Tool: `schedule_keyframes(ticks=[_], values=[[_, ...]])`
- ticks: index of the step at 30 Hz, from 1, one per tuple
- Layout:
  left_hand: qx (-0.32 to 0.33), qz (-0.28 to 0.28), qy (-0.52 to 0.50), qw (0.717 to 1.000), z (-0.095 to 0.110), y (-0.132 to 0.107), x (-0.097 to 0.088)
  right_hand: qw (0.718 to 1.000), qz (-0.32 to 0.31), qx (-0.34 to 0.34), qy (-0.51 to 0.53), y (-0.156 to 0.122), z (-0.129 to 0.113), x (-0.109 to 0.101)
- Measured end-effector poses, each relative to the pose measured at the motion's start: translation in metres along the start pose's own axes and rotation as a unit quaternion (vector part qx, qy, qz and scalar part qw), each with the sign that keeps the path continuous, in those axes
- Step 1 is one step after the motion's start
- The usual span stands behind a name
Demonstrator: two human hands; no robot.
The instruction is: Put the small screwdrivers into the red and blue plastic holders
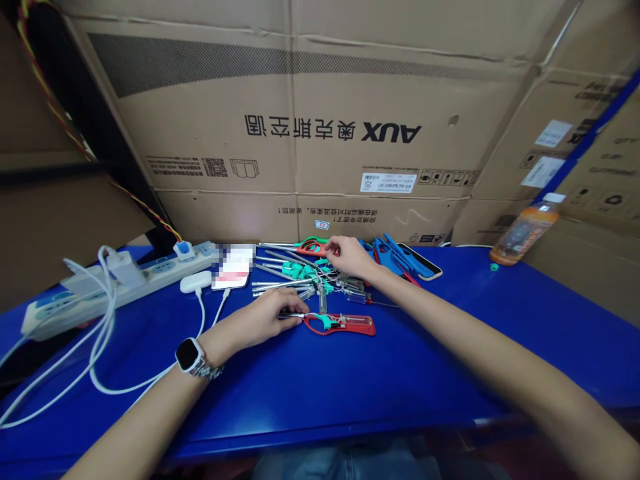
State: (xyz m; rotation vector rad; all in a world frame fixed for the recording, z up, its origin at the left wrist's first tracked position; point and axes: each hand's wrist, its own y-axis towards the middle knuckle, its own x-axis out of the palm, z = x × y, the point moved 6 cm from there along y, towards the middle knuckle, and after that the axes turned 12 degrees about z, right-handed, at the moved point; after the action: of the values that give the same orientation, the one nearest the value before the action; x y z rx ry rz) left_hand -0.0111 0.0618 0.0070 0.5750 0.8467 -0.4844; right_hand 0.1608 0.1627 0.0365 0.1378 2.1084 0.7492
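Red plastic half-shell with a looped grip [361, 327] lies on the blue tabletop [380, 387], in front of the parts pile. Long axis runs about left-right, near parallel to the front edge: slim silver metal rod [295, 315] points left, wide end right. Green plastic trigger [326, 322] and a clear tube sit in it.

Left hand [283, 312]: thumb and fingers closed on the rod. Right hand [346, 255]: fingers bent, fingertips at an orange-red looped shell [319, 251] up back; can't tell if it's pinched or just touched.

Room: broad strip of tabletop from half-shell to front edge. Behind, tight: silver rods [280, 288] and green plastic pieces [296, 270] just beside; cardboard wall [320, 173] past those.

Rod's left end hidden by left hand. Pile middle tangled, hard to sort. Both forearms cut off by frame.
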Motion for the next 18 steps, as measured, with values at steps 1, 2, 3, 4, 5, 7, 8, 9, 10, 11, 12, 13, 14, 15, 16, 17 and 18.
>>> schedule_keyframes(ticks=[1,2,3,4,5,7,8,9,10,11,12,13,14,15,16,17,18], values=[[-0.001,0.003,0.003,1.000,0.001,-0.001,-0.001,1.000,0.005,0.002,0.000,-0.002,0.003,-0.001],[0.000,0.009,0.006,1.000,0.002,-0.002,-0.001,1.000,0.009,0.004,-0.002,-0.006,0.005,-0.003],[0.004,0.017,0.009,1.000,0.003,-0.003,-0.002,1.000,0.013,0.006,-0.005,-0.012,0.007,-0.007],[0.010,0.030,0.013,0.999,0.005,-0.003,-0.003,1.000,0.017,0.007,-0.010,-0.020,0.009,-0.012],[0.019,0.046,0.018,0.999,0.007,-0.003,-0.005,1.000,0.020,0.010,-0.016,-0.028,0.012,-0.018],[0.038,0.076,0.029,0.996,0.010,0.001,-0.008,0.999,0.025,0.015,-0.033,-0.044,0.017,-0.031],[0.047,0.087,0.036,0.994,0.012,0.005,-0.009,0.998,0.026,0.019,-0.045,-0.051,0.020,-0.037],[0.055,0.094,0.045,0.993,0.014,0.009,-0.011,0.998,0.023,0.017,-0.055,-0.057,0.021,-0.042],[0.062,0.097,0.055,0.992,0.017,0.014,-0.012,0.998,0.019,0.014,-0.064,-0.062,0.023,-0.046],[0.068,0.096,0.065,0.991,0.019,0.019,-0.012,0.997,0.015,0.011,-0.070,-0.066,0.024,-0.049],[0.074,0.091,0.076,0.990,0.022,0.024,-0.013,0.997,0.011,0.009,-0.073,-0.069,0.024,-0.050],[0.078,0.084,0.087,0.990,0.024,0.030,-0.013,0.997,0.007,0.007,-0.073,-0.071,0.025,-0.051],[0.080,0.075,0.097,0.989,0.027,0.035,-0.013,0.997,0.003,0.005,-0.071,-0.074,0.026,-0.051],[0.082,0.064,0.106,0.989,0.029,0.040,-0.011,0.998,0.000,0.004,-0.068,-0.076,0.026,-0.051],[0.081,0.055,0.114,0.989,0.031,0.046,-0.009,0.998,-0.001,0.003,-0.067,-0.077,0.027,-0.052],[0.080,0.050,0.118,0.988,0.031,0.051,-0.007,0.998,-0.002,0.004,-0.069,-0.079,0.028,-0.053],[0.078,0.049,0.119,0.989,0.032,0.057,-0.005,0.997,-0.001,0.009,-0.075,-0.081,0.030,-0.055]])
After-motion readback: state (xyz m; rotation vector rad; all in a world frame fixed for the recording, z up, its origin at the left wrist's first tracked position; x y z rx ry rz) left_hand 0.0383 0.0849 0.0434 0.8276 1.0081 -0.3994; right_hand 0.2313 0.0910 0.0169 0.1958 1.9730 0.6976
